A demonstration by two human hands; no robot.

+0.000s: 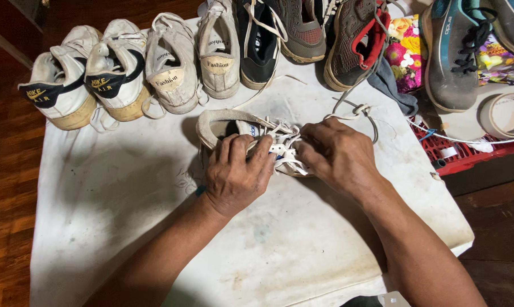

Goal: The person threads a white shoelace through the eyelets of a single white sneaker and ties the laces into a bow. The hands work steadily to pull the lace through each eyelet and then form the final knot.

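A worn white sneaker (223,122) with white laces (284,149) lies on its side on a stained white cloth (126,199). My left hand (237,173) rests on the shoe's middle, its fingers pressing on the tongue and lace area. My right hand (336,153) pinches the laces at the shoe's front. Both hands hide most of the shoe's upper. A loose lace end (353,109) trails off to the upper right.
A row of shoes lines the cloth's far edge: a white pair with black marks (86,74), a cream pair (194,57), a black one (258,45), grey-and-red ones (353,42), a teal-grey one (453,57). A red crate (467,152) and tape roll (510,115) sit right. Wooden floor surrounds.
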